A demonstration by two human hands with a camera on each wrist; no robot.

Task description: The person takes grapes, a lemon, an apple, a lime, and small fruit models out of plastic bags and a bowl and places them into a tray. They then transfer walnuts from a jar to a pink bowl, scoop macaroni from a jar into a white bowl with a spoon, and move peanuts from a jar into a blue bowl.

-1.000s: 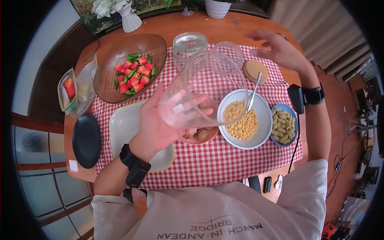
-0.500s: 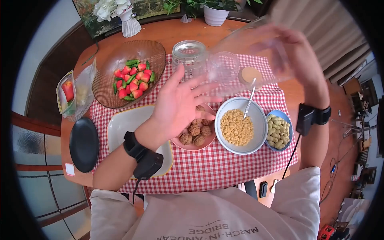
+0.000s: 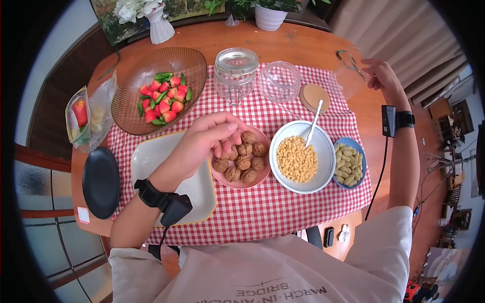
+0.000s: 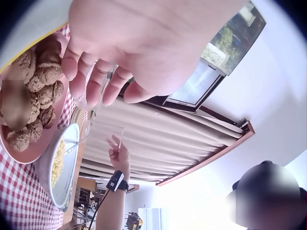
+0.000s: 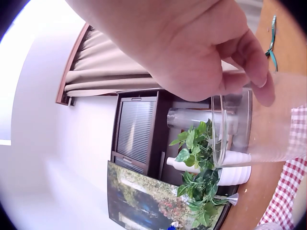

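At the right edge of the table, my right hand (image 3: 386,78) grips a clear see-through container (image 5: 261,134) by its rim. In the right wrist view its thumb and fingers curl over that rim. My left hand (image 3: 209,141) hovers with loosely bent fingers over a pink plate (image 3: 242,185) of walnuts (image 3: 243,162), holding nothing. To the right of the plate stands a white bowl (image 3: 323,174) of small yellow pieces with a spoon (image 3: 314,121) in it. A blue bowl (image 3: 361,177) of unshelled peanuts sits beyond it.
A clasp-lid glass jar (image 3: 236,76), a clear bowl-like vessel (image 3: 279,82) and a round tan lid (image 3: 314,98) line the cloth's far side. Farther left are an amber bowl (image 3: 124,101) of red and green produce, a white tray (image 3: 194,207) and a black plate (image 3: 101,182).
The clear container has gone from my left hand to my right, which has carried it out to the right. My left hand has lowered over the walnuts, its fingers bending from spread.
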